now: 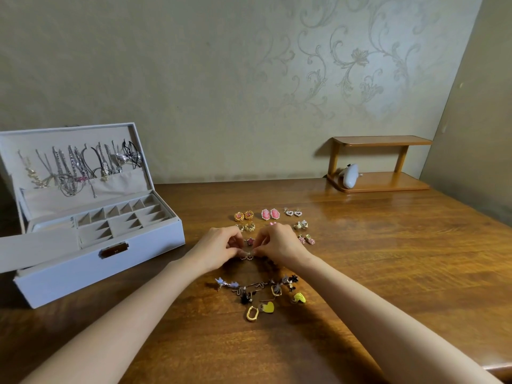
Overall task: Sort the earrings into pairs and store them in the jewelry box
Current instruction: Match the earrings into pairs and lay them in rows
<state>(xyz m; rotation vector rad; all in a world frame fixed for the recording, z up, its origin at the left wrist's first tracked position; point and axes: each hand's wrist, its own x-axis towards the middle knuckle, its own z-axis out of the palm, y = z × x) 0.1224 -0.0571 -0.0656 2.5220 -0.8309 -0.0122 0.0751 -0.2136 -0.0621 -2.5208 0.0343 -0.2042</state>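
Wooden table [388, 259] bore an open jewelry box [91, 261]; right of it, left hand [219, 249] and right hand [279, 245] together pinched a small heart earring [248, 257] with curled fingertips.

Jewelry box [83, 261] left of earrings [266, 295]

Brown wooden table [388, 245]; wall [194, 79] with pale floral-scroll wallpaper; small two-tier wooden shelf [381, 162] in far right corner.

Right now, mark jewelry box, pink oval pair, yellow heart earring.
jewelry box [69, 278]: head view, front wall.
pink oval pair [266, 214]: head view, one oval's face.
yellow heart earring [268, 307]: head view, heart face.
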